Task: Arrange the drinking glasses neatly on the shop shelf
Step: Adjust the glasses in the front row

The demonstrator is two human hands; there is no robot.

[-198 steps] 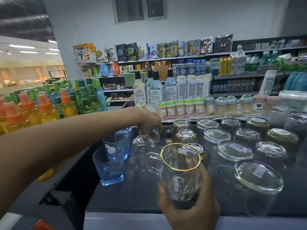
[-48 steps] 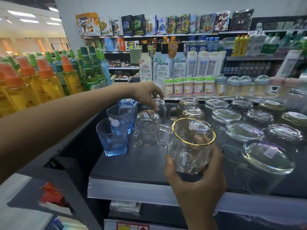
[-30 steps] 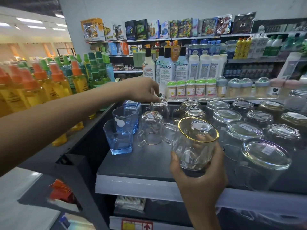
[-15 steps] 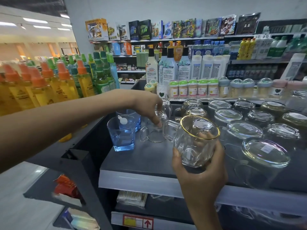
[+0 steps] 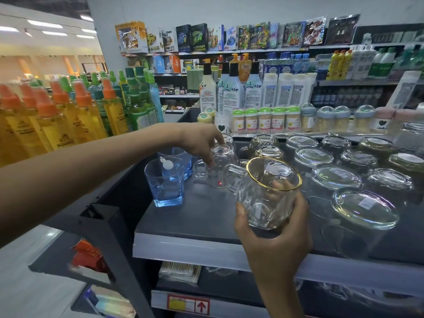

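1. Brightly lit from ceiling strip lights (image 5: 44, 23) at upper left; dimmer beneath the shelf.
2. Soft glare on the bases of upturned glasses (image 5: 364, 210).
3. Wide-angle bending at the edges; orange-capped bottles (image 5: 46, 125) slightly blurred.

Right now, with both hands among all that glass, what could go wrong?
1. The right hand holds the gold-rimmed mug near the front edge of the shelf; a slip could drop it to the floor.
2. The left hand grips an upturned mug beside the blue tumbler and the held mug; shifting it could clink glass against glass.
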